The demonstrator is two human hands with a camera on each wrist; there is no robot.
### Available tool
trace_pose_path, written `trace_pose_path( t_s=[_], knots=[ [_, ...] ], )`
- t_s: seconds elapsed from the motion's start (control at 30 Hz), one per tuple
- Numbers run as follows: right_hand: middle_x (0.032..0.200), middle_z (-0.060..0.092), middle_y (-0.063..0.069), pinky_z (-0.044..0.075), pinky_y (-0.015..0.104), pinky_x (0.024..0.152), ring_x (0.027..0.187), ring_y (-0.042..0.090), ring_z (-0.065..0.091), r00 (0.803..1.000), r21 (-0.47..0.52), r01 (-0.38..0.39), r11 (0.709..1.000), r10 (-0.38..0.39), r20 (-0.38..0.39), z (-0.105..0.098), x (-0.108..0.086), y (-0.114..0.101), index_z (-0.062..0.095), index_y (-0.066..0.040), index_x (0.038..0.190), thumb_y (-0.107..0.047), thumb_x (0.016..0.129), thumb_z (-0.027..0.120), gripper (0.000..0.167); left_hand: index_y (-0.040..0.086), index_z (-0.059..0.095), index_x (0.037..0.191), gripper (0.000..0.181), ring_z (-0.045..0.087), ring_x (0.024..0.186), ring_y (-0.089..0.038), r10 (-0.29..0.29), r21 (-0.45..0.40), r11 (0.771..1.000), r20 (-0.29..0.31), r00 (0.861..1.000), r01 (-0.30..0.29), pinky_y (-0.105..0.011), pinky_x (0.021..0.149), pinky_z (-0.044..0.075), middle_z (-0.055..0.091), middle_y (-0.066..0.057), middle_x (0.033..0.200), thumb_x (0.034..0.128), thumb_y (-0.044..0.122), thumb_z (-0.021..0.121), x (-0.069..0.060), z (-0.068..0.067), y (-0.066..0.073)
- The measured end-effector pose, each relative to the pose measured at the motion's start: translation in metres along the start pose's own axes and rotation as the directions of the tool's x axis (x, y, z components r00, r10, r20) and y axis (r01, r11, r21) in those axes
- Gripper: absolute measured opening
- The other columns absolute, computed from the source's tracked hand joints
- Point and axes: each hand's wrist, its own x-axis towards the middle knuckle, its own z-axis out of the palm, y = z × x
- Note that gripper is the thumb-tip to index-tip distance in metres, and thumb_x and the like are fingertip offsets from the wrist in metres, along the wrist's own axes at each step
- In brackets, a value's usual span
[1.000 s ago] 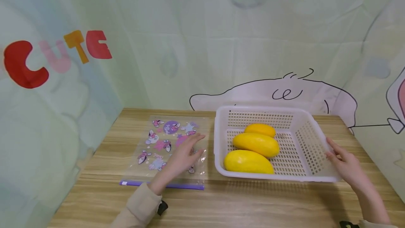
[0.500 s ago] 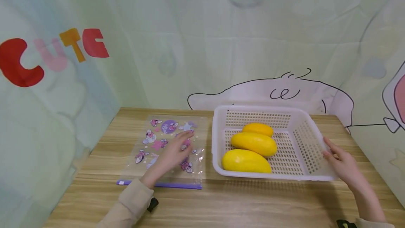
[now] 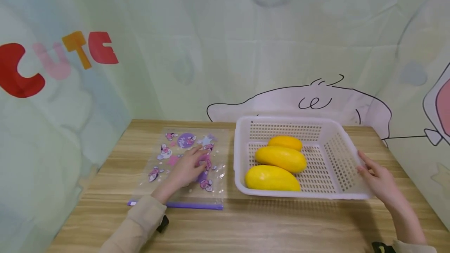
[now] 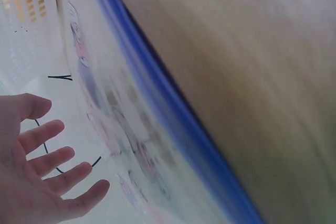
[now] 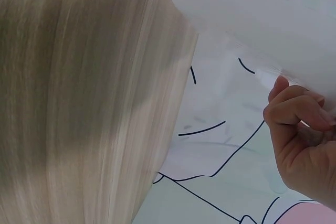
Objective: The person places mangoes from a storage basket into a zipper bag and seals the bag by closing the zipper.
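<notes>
In the head view, my left hand hovers over or lightly touches a clear zip bag printed with pink and purple cartoon figures. Its fingers are relaxed and spread apart, with nothing between them, as the left wrist view also shows. A purple slider strip runs along the bag's near edge. My right hand grips the right rim of a white perforated plastic basket, its fingers curled in the right wrist view. Three smooth yellow, mango-like fruits lie in the basket's left half.
The wood-grain table carries the bag on the left and the basket on the right. A pale printed curtain hangs behind and beside it, close to the table's back edge.
My left hand has moved left across the bag. The right hand stays at the basket's rim, and the basket, fruits and bag keep their places. The head view has shifted slightly.
</notes>
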Motion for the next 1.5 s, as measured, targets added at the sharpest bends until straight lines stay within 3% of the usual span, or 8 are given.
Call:
trace_pose_path(
  t_s=[0.17, 0.3, 0.37, 0.57, 0.8, 1.0, 1.2, 1.5],
  knots=[
    [0.107, 0.052, 0.029, 0.049, 0.021, 0.055, 0.07, -0.008, 0.05, 1.0, -0.001, 0.01, 1.0, -0.01, -0.011, 0.001, 0.0, -0.001, 0.024, 0.002, 0.148, -0.019, 0.102, 0.041, 0.053, 0.006, 0.056, 0.131, 0.049, 0.042, 0.132, -0.047, 0.09, 0.041, 0.995, 0.043, 0.995, -0.092, -0.062, 0.108, 0.036, 0.043, -0.025, 0.145, 0.0849, 0.018, 0.068, 0.0, -0.004, -0.011],
    [0.107, 0.053, 0.03, 0.049, 0.021, 0.054, 0.07, -0.008, 0.05, 1.0, 0.002, 0.015, 1.0, -0.015, -0.016, 0.001, 0.0, -0.001, 0.024, 0.002, 0.148, -0.018, 0.102, 0.041, 0.053, 0.008, 0.055, 0.132, 0.052, 0.039, 0.133, -0.048, 0.178, 0.057, 0.981, 0.088, 0.98, -0.183, -0.066, 0.107, 0.035, 0.043, -0.025, 0.145, 0.0836, 0.02, 0.07, 0.001, -0.007, -0.02],
    [0.107, 0.053, 0.03, 0.049, 0.021, 0.054, 0.07, -0.008, 0.051, 1.0, 0.002, 0.016, 1.0, -0.016, -0.016, 0.001, 0.0, -0.001, 0.024, 0.002, 0.148, -0.018, 0.102, 0.041, 0.053, 0.009, 0.054, 0.134, 0.053, 0.038, 0.135, -0.047, 0.187, 0.064, 0.979, 0.12, 0.975, -0.195, -0.068, 0.105, 0.034, 0.042, -0.023, 0.147, 0.0849, 0.023, 0.069, 0.002, -0.01, -0.023],
    [0.107, 0.054, 0.03, 0.049, 0.021, 0.054, 0.07, -0.009, 0.05, 0.999, -0.01, 0.022, 1.0, -0.022, -0.023, 0.001, 0.001, 0.0, 0.025, 0.002, 0.148, -0.018, 0.102, 0.042, 0.053, 0.015, 0.048, 0.141, 0.06, 0.034, 0.14, -0.042, 0.159, 0.111, 0.976, 0.214, 0.964, -0.186, -0.071, 0.105, 0.031, 0.038, -0.016, 0.152, 0.0878, 0.036, 0.065, 0.006, -0.018, -0.03],
    [0.111, 0.052, 0.032, 0.048, 0.021, 0.055, 0.071, -0.008, 0.049, 1.0, -0.018, 0.001, 1.0, -0.001, -0.005, 0.0, 0.001, 0.0, 0.024, 0.002, 0.148, -0.019, 0.102, 0.041, 0.053, 0.021, 0.044, 0.144, 0.065, 0.028, 0.143, -0.04, 0.147, 0.139, 0.971, 0.289, 0.946, -0.193, -0.073, 0.107, 0.025, 0.034, -0.012, 0.155, 0.0869, 0.044, 0.064, 0.011, -0.018, -0.037],
    [0.113, 0.05, 0.032, 0.048, 0.021, 0.056, 0.072, -0.005, 0.049, 1.0, -0.018, -0.023, 1.0, 0.023, 0.011, 0.0, -0.001, 0.0, 0.022, 0.0, 0.149, -0.02, 0.103, 0.039, 0.053, 0.018, 0.042, 0.145, 0.065, 0.028, 0.143, -0.042, 0.151, 0.135, 0.97, 0.322, 0.935, -0.203, -0.075, 0.107, 0.023, 0.031, -0.014, 0.156, 0.0884, 0.042, 0.063, 0.015, -0.021, -0.044],
    [0.112, 0.051, 0.032, 0.048, 0.021, 0.056, 0.073, -0.004, 0.05, 1.0, -0.016, -0.014, 1.0, 0.014, 0.005, -0.001, 0.001, 0.0, 0.023, 0.001, 0.149, -0.019, 0.102, 0.041, 0.054, 0.019, 0.037, 0.148, 0.064, 0.021, 0.144, -0.045, 0.127, 0.096, 0.98, 0.376, 0.918, -0.175, -0.079, 0.105, 0.017, 0.025, -0.017, 0.158, 0.0913, 0.037, 0.061, 0.014, -0.024, -0.05],
    [0.11, 0.052, 0.032, 0.048, 0.02, 0.056, 0.071, -0.007, 0.049, 1.0, -0.032, 0.005, 0.999, -0.005, -0.008, -0.001, 0.002, -0.001, 0.025, 0.003, 0.148, -0.018, 0.102, 0.041, 0.053, 0.02, 0.036, 0.149, 0.064, 0.02, 0.144, -0.048, 0.097, 0.077, 0.987, 0.4, 0.911, -0.138, -0.078, 0.105, 0.019, 0.023, -0.019, 0.158, 0.0921, 0.038, 0.061, 0.014, -0.024, -0.053]
  ],
)
